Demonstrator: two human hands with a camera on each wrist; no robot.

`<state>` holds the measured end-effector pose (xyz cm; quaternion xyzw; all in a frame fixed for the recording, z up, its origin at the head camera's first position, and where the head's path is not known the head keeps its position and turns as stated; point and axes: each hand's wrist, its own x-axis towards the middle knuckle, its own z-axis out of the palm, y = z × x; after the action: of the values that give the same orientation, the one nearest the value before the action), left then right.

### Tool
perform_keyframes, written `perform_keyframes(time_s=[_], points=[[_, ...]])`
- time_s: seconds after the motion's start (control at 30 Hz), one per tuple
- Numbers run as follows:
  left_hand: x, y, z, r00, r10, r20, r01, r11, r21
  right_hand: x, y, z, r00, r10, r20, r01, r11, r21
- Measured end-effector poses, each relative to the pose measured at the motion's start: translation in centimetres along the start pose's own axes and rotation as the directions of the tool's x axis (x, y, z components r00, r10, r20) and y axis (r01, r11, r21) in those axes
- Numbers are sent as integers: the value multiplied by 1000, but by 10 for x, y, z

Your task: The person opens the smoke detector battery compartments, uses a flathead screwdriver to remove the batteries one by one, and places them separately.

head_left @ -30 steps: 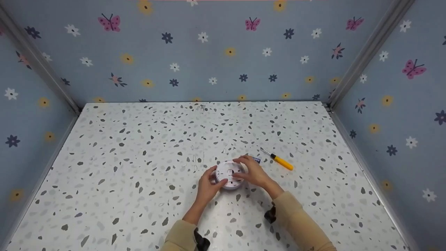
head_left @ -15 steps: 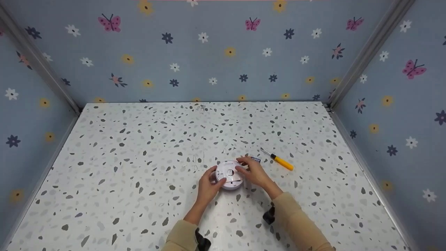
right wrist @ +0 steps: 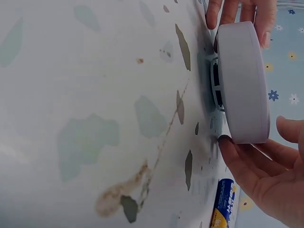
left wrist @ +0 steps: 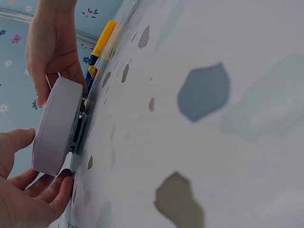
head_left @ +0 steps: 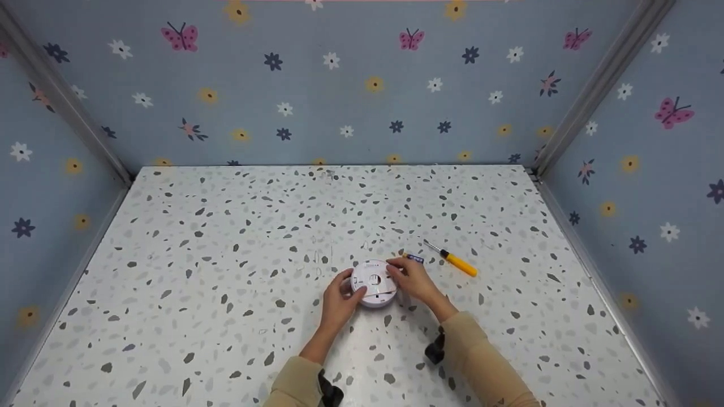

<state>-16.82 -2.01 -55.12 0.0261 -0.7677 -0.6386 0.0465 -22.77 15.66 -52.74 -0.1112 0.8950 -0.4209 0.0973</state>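
A white round device that looks like a smoke detector lies just above or on the speckled table, its slotted, centre-holed back upward. My left hand grips its left side, thumb on the upper rim and fingers round the edge. At the right rim, my right hand holds it with thumb above and fingers lower down. Both wrist views show its smooth side wall and a dark-slotted part facing the table. A blue and yellow battery lies beside my right fingers.
Right of the battery lies a screwdriver with a yellow handle, its shaft pointing away to the left. Patterned blue walls enclose the speckled table at the back and sides.
My right thumb has drawn back from the device's middle to its right rim, uncovering the centre hole. The left hand keeps its hold, and more of the battery shows.
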Motion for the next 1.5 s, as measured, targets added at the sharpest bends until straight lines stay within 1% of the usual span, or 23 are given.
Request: perform_keyframes(time_s=[0.13, 0.23, 0.37, 0.43, 0.6, 0.77, 0.9, 1.1, 1.17, 1.23, 1.37, 1.5], points=[[0, 1, 0, 1000, 10, -16, -10, 1000, 9, 1, 2, 0, 1000, -10, -6, 10, 1000, 20], [0, 0, 1, 1000, 12, -18, -11, 1000, 22, 2, 4, 0, 1000, 22, 3, -22, 999, 38], [1, -1, 1, 1000, 11, -12, -10, 1000, 21, 3, 6, 2, 996, 88, -2, -88, 994, 70], [1, -1, 1, 1000, 6, -11, -5, 1000, 20, 4, 7, 3, 994, 107, -9, -106, 990, 89], [0, -1, 1, 1000, 18, -10, -18, 1000, 19, 5, 11, 4, 992, 128, -13, -125, 984, 125], [0, -1, 1, 999, 35, -11, -35, 999, 16, 6, 13, 5, 984, 178, -7, -175, 972, 158], [0, -1, 1, 999, 39, -15, -39, 999, 16, 6, 14, 6, 975, 224, 5, -219, 950, 222], [-1, -2, 1, 999, 37, -17, -37, 999, 2, 2, 14, 8, 971, 241, 6, -230, 922, 312], [-1, -2, 2, 999, 33, -24, -33, 999, -1, 2, 14, 8, 967, 257, 8, -244, 910, 336], [-1, -2, 2, 999, 30, -35, -30, 1000, -1, 2, 14, 8, 961, 278, 16, -265, 898, 352], [-2, -2, 4, 998, 17, -53, -17, 1000, -1, 2, 14, 8, 953, 303, 27, -291, 883, 368], [-1, -3, 4, 997, 16, -80, -17, 1000, -15, 1, 13, 7, 951, 305, 42, -296, 866, 403]])
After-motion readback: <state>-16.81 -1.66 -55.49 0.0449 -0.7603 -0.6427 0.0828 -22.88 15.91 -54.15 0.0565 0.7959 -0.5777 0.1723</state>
